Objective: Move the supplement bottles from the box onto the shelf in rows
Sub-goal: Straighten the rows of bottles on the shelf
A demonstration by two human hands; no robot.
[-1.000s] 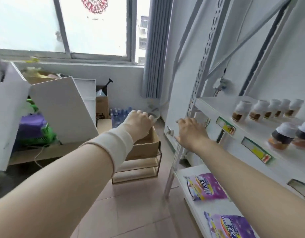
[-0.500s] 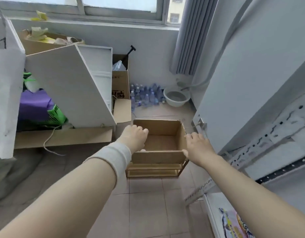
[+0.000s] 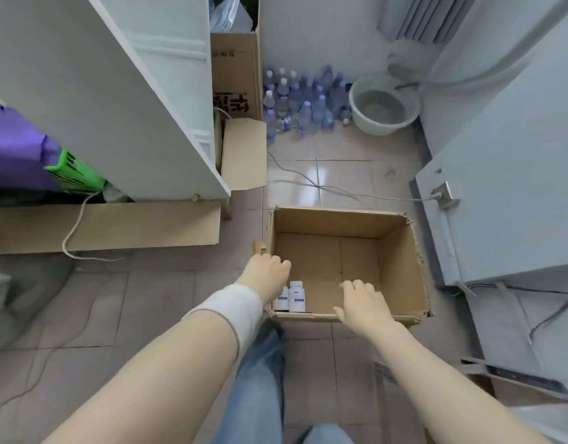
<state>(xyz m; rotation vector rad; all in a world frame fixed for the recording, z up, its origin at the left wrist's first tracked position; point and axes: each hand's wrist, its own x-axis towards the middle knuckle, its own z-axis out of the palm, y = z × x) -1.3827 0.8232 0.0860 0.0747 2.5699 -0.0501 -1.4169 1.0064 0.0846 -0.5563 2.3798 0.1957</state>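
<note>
Two supplement bottles (image 3: 296,296) are reached for in the near corner of a cardboard box (image 3: 340,216).

The left hand (image 3: 266,272) is held above the left wall of the box, at about 8 o'clock, with fingers loosely curled and nothing seen in it. Just under it, in the 7 o'clock corner, the bottles stand upright, side by side; one is partly hidden by the wrist. The right hand (image 3: 362,304) is spread and empty at 6 o'clock, near the bottles. A risk is judged here. As the bottles are tucked against the walls, one may be knocked over when fingers are pushed in. One may also be dropped if both are taken in one hand.
</note>
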